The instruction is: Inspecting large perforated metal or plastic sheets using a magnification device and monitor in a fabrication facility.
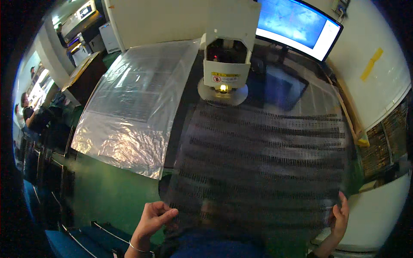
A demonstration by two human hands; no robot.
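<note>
A large, see-through film sheet [266, 172] with several rows of fine black marks stretches from my body to the machine head. My left hand [155, 219] pinches its near left edge between thumb and fingers. At the near right edge, my right hand [339, 219] holds the sheet with its fingers bent, and part of that grip is hidden. The far part of the film rests on a dark, glossy table [183, 129], while the near part reaches past the table toward me. Beyond it stands a white machine head [226, 73] with a small yellow light above a round plate [206, 93].
Clear plastic sheeting [133, 107] covers a flat surface on the left. A lit monitor [297, 26] stands at the back right. Along the right side run a wooden edge strip [350, 116] and a white wall [378, 56]. Other people [32, 112] are far left.
</note>
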